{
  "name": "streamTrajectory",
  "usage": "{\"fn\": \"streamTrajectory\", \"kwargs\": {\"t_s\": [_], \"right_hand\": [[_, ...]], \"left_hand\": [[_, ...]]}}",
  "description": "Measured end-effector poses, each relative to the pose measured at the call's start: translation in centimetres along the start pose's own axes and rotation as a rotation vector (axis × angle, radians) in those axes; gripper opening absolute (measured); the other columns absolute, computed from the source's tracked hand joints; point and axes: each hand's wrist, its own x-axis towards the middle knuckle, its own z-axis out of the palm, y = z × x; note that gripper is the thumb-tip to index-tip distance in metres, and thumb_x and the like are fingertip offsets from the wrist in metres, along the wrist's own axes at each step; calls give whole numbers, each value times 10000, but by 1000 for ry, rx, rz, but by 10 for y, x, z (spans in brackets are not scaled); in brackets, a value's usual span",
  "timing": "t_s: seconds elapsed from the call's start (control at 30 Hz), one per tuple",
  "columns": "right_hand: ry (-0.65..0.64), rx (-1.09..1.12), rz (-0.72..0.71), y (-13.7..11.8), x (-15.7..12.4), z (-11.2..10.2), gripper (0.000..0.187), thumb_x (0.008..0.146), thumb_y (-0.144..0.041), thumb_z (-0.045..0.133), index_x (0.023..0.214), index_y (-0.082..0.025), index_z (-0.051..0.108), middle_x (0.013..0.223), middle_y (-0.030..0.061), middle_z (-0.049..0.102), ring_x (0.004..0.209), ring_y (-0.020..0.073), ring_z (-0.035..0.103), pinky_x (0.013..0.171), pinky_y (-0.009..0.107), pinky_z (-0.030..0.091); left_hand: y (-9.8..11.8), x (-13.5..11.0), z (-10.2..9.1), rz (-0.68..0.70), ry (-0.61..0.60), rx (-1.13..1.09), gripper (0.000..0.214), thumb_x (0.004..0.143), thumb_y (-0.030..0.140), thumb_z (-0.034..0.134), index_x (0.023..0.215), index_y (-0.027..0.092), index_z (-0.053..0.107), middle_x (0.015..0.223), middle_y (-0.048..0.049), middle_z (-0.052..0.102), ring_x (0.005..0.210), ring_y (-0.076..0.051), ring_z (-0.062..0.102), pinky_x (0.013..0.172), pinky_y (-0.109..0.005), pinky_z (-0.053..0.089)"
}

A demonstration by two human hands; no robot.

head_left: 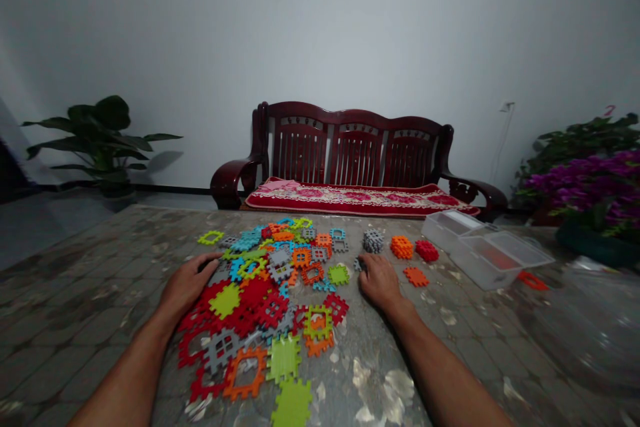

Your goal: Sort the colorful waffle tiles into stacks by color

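Observation:
A mixed heap of interlocking plastic tiles [260,293] in red, grey, orange, green and blue lies across the table's middle. My left hand [186,285] rests at the heap's left edge, thumb and forefinger apart, its fingertips against the tiles there. Right of the heap, my right hand [380,280] is closed, with a small grey tile [358,264] at its fingertips, partly hidden. Just beyond this hand stands a stack of grey tiles [373,241]. An orange stack [401,247] and a red stack [427,251] sit to its right, with a single orange tile [416,276] nearer me.
A clear plastic box [483,273] is at the table's right, an orange-red piece [533,281] beside it. Clear plastic [590,327] lies nearer on that side. Behind the patterned table [350,380] are a wooden bench [357,147], a leafy plant [103,140] and purple flowers [595,183].

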Motion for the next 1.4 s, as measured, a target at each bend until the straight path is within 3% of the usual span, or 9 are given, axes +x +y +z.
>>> {"fn": "streamTrajectory", "kwargs": {"t_s": [0.27,0.5,0.73,0.83,1.0,1.17,1.4], "right_hand": [[46,85,19,12,4,11,520,844,-60,547,1317,-143,747,1437,144,702,1357,268,619,1178,349,410],[93,189,120,19,6,12,462,809,-30,544,1155,-174,813,1356,108,752,1302,246,662,1152,330,452],[150,212,273,21,8,4,460,835,-78,559,1225,-174,784,1285,93,775,1261,256,668,1098,312,470],[155,167,316,18,7,3,397,909,-190,602,1272,-175,763,1290,108,769,1269,273,657,1087,330,467],[116,37,263,9,2,1,506,939,-438,698,1379,-189,709,1374,133,720,1307,314,617,1076,376,461],[83,-32,230,7,-1,-1,405,958,-364,660,1317,-196,745,1327,129,732,1292,309,618,1070,368,447],[97,-80,228,14,0,-2,418,938,-326,660,1315,-163,742,1289,161,750,1250,321,648,1048,362,459]], "left_hand": [[-8,4,3,26,-22,-5,474,898,454,522,1180,227,829,1239,-103,821,1131,-314,754,1008,-404,573],[-7,5,3,6,-25,24,470,905,444,520,1194,237,827,1259,-97,815,1141,-309,755,987,-384,579],[-8,5,3,6,-32,1,483,897,438,515,1199,224,825,1267,-106,813,1167,-322,745,1012,-406,565],[-12,6,5,16,-24,-5,483,893,451,516,1190,231,826,1256,-104,816,1163,-321,747,1007,-409,568],[-15,7,7,40,-12,-12,489,889,471,518,1180,228,826,1239,-110,820,1153,-325,751,1003,-416,578],[-9,5,4,21,-27,12,486,898,451,511,1195,228,825,1242,-111,819,1157,-321,753,1007,-409,580],[0,2,-1,-23,-54,28,499,910,442,502,1230,222,816,1285,-122,804,1175,-334,749,1008,-418,582]]}}
